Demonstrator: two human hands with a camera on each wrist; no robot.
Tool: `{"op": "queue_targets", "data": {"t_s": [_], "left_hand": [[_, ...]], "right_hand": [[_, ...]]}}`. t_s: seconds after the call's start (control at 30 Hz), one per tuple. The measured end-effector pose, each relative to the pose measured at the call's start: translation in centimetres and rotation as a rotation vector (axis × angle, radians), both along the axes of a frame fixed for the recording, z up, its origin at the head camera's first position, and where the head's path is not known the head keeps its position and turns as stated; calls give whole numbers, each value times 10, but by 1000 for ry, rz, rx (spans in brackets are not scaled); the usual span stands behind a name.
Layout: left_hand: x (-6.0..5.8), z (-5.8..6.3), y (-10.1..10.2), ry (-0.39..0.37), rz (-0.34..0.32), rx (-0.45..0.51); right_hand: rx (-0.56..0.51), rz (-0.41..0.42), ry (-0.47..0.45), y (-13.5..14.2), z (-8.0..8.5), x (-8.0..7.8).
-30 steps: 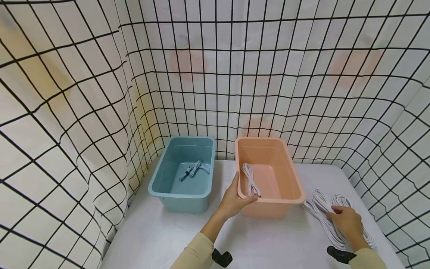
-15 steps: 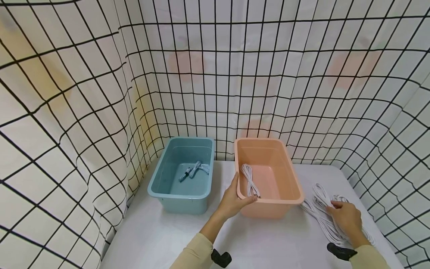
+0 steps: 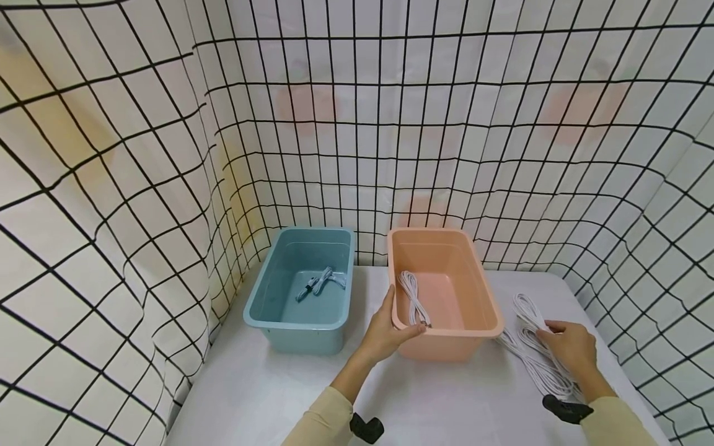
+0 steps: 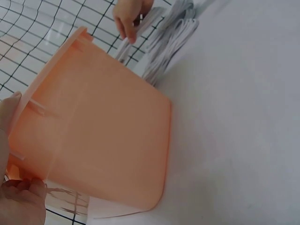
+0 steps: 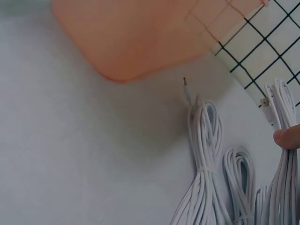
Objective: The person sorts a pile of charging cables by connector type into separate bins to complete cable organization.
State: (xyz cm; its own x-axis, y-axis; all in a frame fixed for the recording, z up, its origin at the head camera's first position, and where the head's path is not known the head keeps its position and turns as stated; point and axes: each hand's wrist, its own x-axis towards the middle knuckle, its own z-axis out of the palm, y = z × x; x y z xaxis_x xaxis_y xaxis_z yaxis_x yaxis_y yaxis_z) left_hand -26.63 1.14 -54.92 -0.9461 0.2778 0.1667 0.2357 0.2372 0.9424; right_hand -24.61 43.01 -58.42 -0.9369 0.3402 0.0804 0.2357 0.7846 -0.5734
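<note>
My left hand (image 3: 385,334) grips the near left corner of the peach bin (image 3: 440,348), thumb over the front rim and fingers along the side. Inside that bin lies a folded white cable (image 3: 414,297), tied into a bundle. My right hand (image 3: 571,348) pinches another bundled white cable (image 3: 525,308) at its middle, right of the bin. A USB plug (image 5: 267,108) shows beside its upper loops in the right wrist view. Below it, more white cable bundles (image 5: 204,140) lie on the table, one with a thin jack plug (image 5: 186,86) pointing up.
A blue-green bin (image 3: 298,324) stands to the left, with a small bundled light cable (image 3: 323,282) in it. White table (image 3: 435,402) runs in front of both bins. Black-grid netting (image 3: 368,155) over white sheets walls off the back and sides.
My right hand has drawn one white cable bundle up and slightly left, off the others. The left hand keeps its grip on the peach bin.
</note>
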Motion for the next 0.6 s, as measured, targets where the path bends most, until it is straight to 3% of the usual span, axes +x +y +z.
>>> {"op": "queue_targets", "data": {"t_s": [0.6], "left_hand": [[3, 3, -2, -35, 1, -18]], "right_hand": [[70, 93, 45, 1, 29, -10]]}}
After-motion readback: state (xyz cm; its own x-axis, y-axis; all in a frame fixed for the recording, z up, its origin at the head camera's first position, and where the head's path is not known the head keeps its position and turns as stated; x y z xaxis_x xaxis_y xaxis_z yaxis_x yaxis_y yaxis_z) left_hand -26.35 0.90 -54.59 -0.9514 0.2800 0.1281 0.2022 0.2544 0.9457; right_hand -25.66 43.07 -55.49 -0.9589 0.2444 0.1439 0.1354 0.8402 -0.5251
